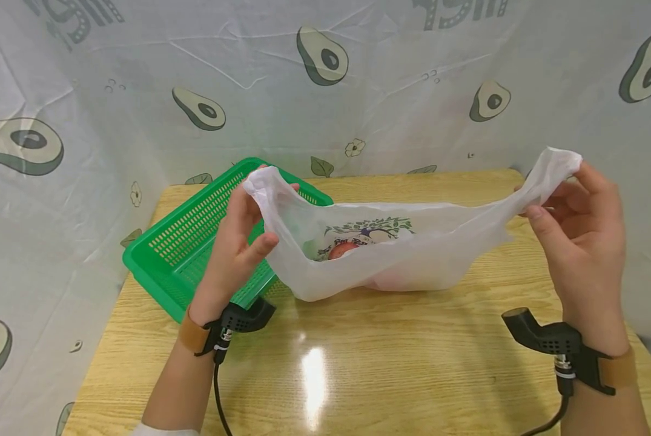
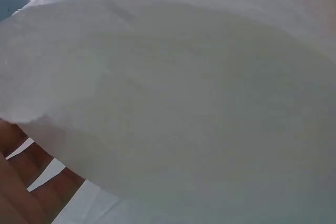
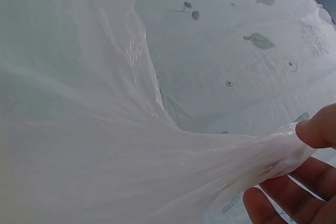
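Observation:
A white plastic carrier bag (image 1: 407, 266) with a printed tree design is stretched between both hands, its mouth spread wide. Inside it, a round red item (image 1: 343, 250) shows partly above the front edge. My left hand (image 1: 238, 230) holds the left handle, its fingers hooked behind the plastic and the thumb standing apart. In the left wrist view the bag (image 2: 184, 103) hides most of the scene. My right hand (image 1: 587, 224) pinches the bunched right handle between thumb and fingers; the right wrist view shows this handle (image 3: 273, 153) pulled taut.
A green plastic basket (image 1: 156, 245) with slotted sides sits at the left on the wooden table (image 1: 390, 363), partly behind the left hand and bag. An avocado-print sheet (image 1: 260, 91) hangs behind and beside the table. Each wrist wears a strapped camera with a cable.

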`<state>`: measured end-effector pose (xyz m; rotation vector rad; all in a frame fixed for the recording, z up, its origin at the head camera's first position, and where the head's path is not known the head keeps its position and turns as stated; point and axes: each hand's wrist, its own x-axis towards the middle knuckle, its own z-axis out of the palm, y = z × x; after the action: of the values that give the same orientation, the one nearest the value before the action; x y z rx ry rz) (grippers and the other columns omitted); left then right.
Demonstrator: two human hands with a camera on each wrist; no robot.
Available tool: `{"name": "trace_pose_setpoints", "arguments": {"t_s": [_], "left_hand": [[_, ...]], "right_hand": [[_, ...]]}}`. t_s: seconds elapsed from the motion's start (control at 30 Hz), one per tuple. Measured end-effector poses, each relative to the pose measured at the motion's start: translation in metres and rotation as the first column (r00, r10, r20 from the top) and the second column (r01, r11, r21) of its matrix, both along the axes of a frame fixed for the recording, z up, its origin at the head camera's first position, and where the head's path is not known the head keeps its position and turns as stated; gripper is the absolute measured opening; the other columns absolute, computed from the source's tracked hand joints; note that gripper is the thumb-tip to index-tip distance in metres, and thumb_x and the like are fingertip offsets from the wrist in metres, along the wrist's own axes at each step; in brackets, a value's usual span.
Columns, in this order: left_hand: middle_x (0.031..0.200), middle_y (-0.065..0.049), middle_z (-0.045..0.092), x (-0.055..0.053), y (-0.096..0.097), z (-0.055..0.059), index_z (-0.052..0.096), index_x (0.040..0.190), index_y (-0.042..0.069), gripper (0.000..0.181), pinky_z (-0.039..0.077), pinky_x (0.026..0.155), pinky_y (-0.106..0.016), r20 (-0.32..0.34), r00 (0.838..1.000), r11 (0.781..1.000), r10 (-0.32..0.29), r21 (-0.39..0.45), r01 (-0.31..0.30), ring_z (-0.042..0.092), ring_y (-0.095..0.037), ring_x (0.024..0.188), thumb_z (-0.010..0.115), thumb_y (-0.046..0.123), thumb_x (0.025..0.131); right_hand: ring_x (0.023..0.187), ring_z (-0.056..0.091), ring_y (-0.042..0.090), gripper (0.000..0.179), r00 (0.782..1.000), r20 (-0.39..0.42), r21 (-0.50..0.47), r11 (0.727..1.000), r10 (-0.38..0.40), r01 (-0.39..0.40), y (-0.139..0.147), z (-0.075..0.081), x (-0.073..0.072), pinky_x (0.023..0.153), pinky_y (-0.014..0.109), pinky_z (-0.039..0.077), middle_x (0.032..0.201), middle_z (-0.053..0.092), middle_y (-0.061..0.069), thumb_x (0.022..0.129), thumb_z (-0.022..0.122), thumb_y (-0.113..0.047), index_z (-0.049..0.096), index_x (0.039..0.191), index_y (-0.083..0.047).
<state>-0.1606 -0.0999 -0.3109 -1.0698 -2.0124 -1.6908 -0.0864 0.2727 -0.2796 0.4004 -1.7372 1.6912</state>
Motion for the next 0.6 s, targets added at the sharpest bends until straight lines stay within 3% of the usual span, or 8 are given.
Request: {"name": "trace_pose_setpoints", "arguments": {"t_s": [0.1, 0.23, 0.33, 0.43, 0.53, 0.6], "left_hand": [[0.130, -0.019, 0.051, 0.002, -0.002, -0.007, 0.028, 0.139, -0.004, 0.091, 0.043, 0.101, -0.043, -0.029, 0.999, 0.993, 0.032, -0.110, -0.035, 0.054, -0.028, 0.114, 0.047, 0.067, 0.085], [0.130, -0.017, 0.046, 0.005, -0.003, -0.015, 0.028, 0.141, -0.002, 0.096, 0.041, 0.102, -0.050, 0.029, 0.999, 0.982, 0.036, -0.187, -0.030, 0.051, -0.028, 0.116, 0.051, 0.070, 0.080], [0.131, -0.014, 0.047, 0.006, -0.002, -0.018, 0.029, 0.142, 0.001, 0.099, 0.042, 0.099, -0.052, 0.070, 0.997, 0.976, 0.028, -0.217, -0.012, 0.051, -0.026, 0.117, 0.055, 0.071, 0.076], [0.130, -0.014, 0.049, 0.006, -0.001, -0.022, 0.030, 0.141, 0.002, 0.099, 0.043, 0.096, -0.051, 0.071, 0.997, 0.970, 0.035, -0.243, -0.017, 0.051, -0.026, 0.116, 0.058, 0.069, 0.074], [0.129, -0.013, 0.051, 0.005, 0.000, -0.027, 0.034, 0.139, 0.002, 0.095, 0.044, 0.095, -0.050, 0.058, 0.997, 0.967, 0.056, -0.252, -0.039, 0.051, -0.025, 0.115, 0.061, 0.064, 0.074], [0.125, -0.014, 0.053, 0.004, 0.001, -0.030, 0.037, 0.137, 0.001, 0.090, 0.045, 0.094, -0.048, 0.013, 0.996, 0.966, 0.089, -0.245, -0.083, 0.054, -0.026, 0.112, 0.062, 0.061, 0.075]], "right_hand": [[0.094, 0.056, 0.023, 0.051, 1.000, 0.005, -0.001, 1.000, -0.004, 0.004, 0.001, -0.001, 0.000, 0.080, 0.022, 0.045, 0.103, 0.060, 0.015, 0.084, 0.054, 0.017, 0.046, 0.133, 0.005], [0.095, 0.057, 0.023, 0.052, 1.000, 0.006, 0.000, 1.000, 0.007, -0.007, 0.002, 0.000, 0.000, 0.082, 0.022, 0.046, 0.106, 0.061, 0.016, 0.084, 0.054, 0.018, 0.045, 0.134, 0.005], [0.094, 0.058, 0.023, 0.051, 1.000, 0.007, -0.012, 1.000, 0.016, -0.016, 0.003, -0.001, 0.001, 0.082, 0.022, 0.047, 0.106, 0.062, 0.017, 0.085, 0.054, 0.017, 0.045, 0.134, 0.005], [0.092, 0.057, 0.023, 0.051, 1.000, 0.007, -0.025, 0.999, 0.022, -0.022, 0.004, -0.001, 0.001, 0.082, 0.023, 0.047, 0.106, 0.061, 0.017, 0.085, 0.055, 0.017, 0.045, 0.134, 0.005], [0.092, 0.058, 0.023, 0.052, 1.000, 0.006, -0.026, 0.999, 0.022, -0.022, 0.004, -0.001, 0.001, 0.082, 0.022, 0.048, 0.106, 0.061, 0.018, 0.084, 0.055, 0.017, 0.045, 0.134, 0.005], [0.092, 0.058, 0.023, 0.052, 1.000, 0.006, -0.023, 1.000, 0.021, -0.020, 0.004, -0.001, 0.002, 0.082, 0.022, 0.048, 0.106, 0.061, 0.017, 0.084, 0.055, 0.017, 0.045, 0.134, 0.006]]}}
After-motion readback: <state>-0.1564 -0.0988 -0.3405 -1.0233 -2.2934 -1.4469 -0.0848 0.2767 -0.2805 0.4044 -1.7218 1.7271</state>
